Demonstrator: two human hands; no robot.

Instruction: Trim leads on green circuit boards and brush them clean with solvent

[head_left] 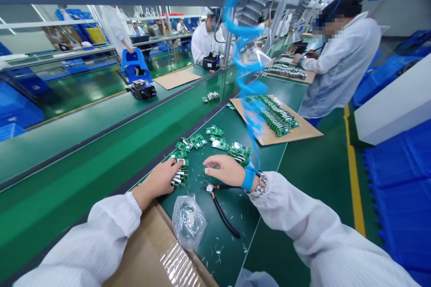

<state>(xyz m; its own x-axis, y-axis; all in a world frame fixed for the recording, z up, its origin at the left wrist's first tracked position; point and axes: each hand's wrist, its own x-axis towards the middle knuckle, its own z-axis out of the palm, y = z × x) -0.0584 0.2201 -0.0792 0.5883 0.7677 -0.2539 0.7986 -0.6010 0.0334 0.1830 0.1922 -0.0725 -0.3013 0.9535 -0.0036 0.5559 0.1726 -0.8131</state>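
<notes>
My left hand (160, 180) is closed at the near end of a row of small green circuit boards (181, 174), its fingertips on them. My right hand (226, 169), with a blue wrist strap (248, 179), hovers over the bench with fingers apart and nothing in them. Just below it lies a pair of side cutters (220, 208) with black and orange handles. More loose circuit boards (198, 141) lie beyond my left hand. Behind my right hand is a stack of circuit boards (239, 151). A clear plastic bag (189, 222) with small clippings sits between my forearms.
A cardboard sheet (299, 132) bears long rows of circuit boards at the right. A coiled blue hose (247, 31) hangs down in front. An open cardboard box (144, 251) is by my left forearm. A co-worker in white (346, 54) works at the far right.
</notes>
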